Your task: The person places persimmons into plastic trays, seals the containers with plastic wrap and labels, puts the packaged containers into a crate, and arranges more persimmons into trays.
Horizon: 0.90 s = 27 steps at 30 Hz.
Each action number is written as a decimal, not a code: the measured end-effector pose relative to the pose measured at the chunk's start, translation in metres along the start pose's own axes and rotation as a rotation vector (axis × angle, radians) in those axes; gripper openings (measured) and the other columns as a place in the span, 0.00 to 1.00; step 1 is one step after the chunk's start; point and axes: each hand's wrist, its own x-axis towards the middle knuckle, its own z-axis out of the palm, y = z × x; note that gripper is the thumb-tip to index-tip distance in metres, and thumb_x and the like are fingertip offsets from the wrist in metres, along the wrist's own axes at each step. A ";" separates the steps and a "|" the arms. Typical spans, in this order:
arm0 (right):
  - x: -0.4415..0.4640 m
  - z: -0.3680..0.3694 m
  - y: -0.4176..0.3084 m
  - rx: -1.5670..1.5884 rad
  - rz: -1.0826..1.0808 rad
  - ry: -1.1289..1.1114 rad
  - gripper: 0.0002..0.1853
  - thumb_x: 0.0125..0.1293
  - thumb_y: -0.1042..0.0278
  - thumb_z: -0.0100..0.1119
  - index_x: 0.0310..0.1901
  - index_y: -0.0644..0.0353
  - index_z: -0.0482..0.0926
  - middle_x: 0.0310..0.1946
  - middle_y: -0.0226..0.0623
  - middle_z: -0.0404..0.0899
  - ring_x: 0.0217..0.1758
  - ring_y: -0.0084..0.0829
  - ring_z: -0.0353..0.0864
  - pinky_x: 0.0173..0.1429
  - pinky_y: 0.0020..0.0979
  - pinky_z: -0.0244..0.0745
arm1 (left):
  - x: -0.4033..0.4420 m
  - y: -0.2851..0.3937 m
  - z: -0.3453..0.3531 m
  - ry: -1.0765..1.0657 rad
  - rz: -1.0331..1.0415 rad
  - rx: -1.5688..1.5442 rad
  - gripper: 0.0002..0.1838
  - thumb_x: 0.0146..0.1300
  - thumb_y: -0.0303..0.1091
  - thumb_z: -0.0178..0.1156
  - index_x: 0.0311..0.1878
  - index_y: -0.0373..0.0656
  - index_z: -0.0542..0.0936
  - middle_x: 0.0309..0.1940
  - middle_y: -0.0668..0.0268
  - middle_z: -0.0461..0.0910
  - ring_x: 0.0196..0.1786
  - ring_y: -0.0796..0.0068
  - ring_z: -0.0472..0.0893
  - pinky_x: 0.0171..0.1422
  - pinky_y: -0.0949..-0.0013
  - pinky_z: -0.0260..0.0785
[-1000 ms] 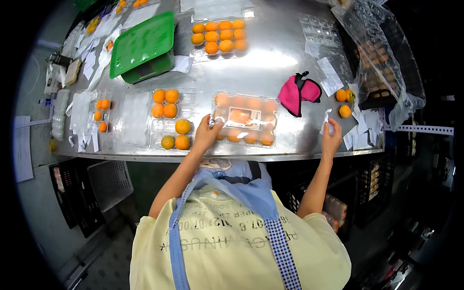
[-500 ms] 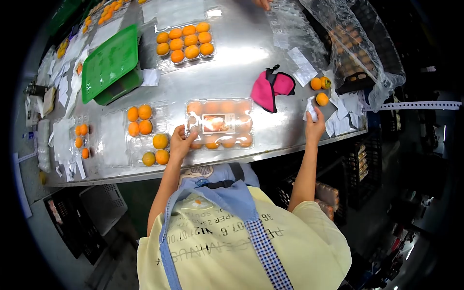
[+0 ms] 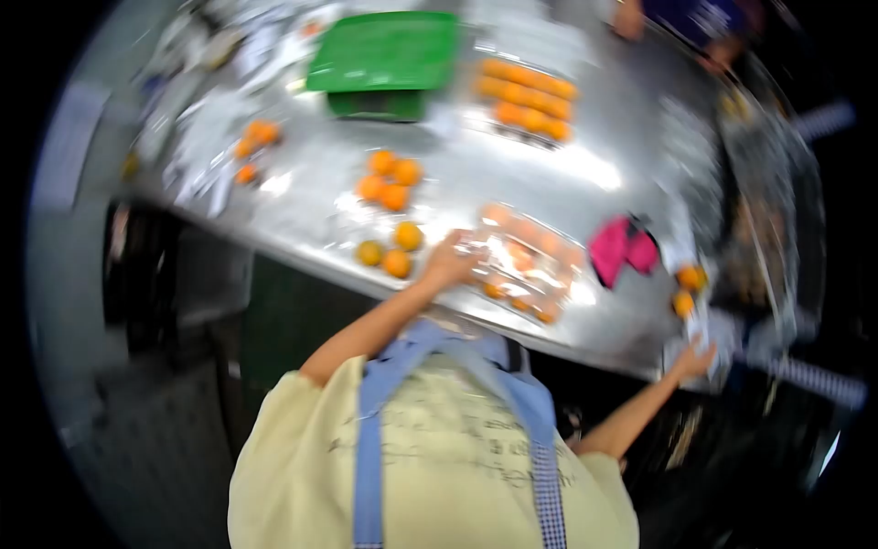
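Observation:
My left hand (image 3: 451, 263) grips the left edge of a closed clear plastic fruit box (image 3: 528, 265), its thumb and fingers around the rim. Orange round fruits fill that box, and a printed label shows through the glare on its lid. My right hand (image 3: 695, 359) is at the right end of the table, touching or just over white paper sheets (image 3: 722, 343); blur hides whether its fingers hold any. Loose orange fruits (image 3: 683, 304) lie just above it. Left of my left hand is an open plastic tray with several orange fruits (image 3: 393, 183).
A green lidded bin (image 3: 384, 55) stands at the back. Near it is another full fruit tray (image 3: 526, 101). A pink and black cloth item (image 3: 624, 251) lies right of the box. Plastic-draped crates (image 3: 768, 229) border the right side. Another person's hand (image 3: 628, 20) shows at the top.
My view has swung and blurred. My right hand, which held a crumpled white paper, has moved down and outward to the paper sheets at the table's end. My left hand stays on the box.

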 end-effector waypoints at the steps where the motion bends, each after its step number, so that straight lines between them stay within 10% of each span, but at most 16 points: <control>1: -0.005 -0.009 -0.037 0.211 -0.030 -0.018 0.27 0.64 0.57 0.62 0.58 0.68 0.73 0.58 0.50 0.73 0.60 0.44 0.72 0.67 0.39 0.64 | 0.012 -0.024 0.016 0.093 0.123 -0.124 0.42 0.52 0.47 0.69 0.65 0.34 0.64 0.59 0.43 0.70 0.58 0.53 0.74 0.61 0.62 0.69; 7: -0.076 0.000 -0.204 0.598 -0.192 -0.322 0.17 0.64 0.72 0.58 0.54 0.65 0.76 0.49 0.42 0.78 0.52 0.36 0.77 0.58 0.33 0.70 | -0.015 -0.006 -0.018 0.329 0.577 0.052 0.34 0.56 0.36 0.65 0.65 0.38 0.64 0.56 0.51 0.70 0.59 0.55 0.71 0.63 0.60 0.65; 14: -0.118 -0.029 -0.350 0.753 -0.448 -0.519 0.11 0.64 0.76 0.56 0.47 0.67 0.78 0.44 0.41 0.79 0.48 0.35 0.78 0.56 0.32 0.71 | -0.016 -0.046 -0.145 0.723 0.513 -0.480 0.23 0.57 0.25 0.64 0.57 0.42 0.72 0.51 0.65 0.75 0.50 0.75 0.76 0.49 0.72 0.72; 27: -0.207 -0.062 -0.485 0.768 -0.442 -0.744 0.07 0.60 0.80 0.55 0.40 0.66 0.80 0.39 0.40 0.80 0.44 0.35 0.78 0.53 0.31 0.71 | 0.007 -0.170 -0.415 1.126 0.309 -0.229 0.19 0.58 0.28 0.64 0.52 0.41 0.74 0.47 0.64 0.76 0.43 0.75 0.77 0.44 0.72 0.73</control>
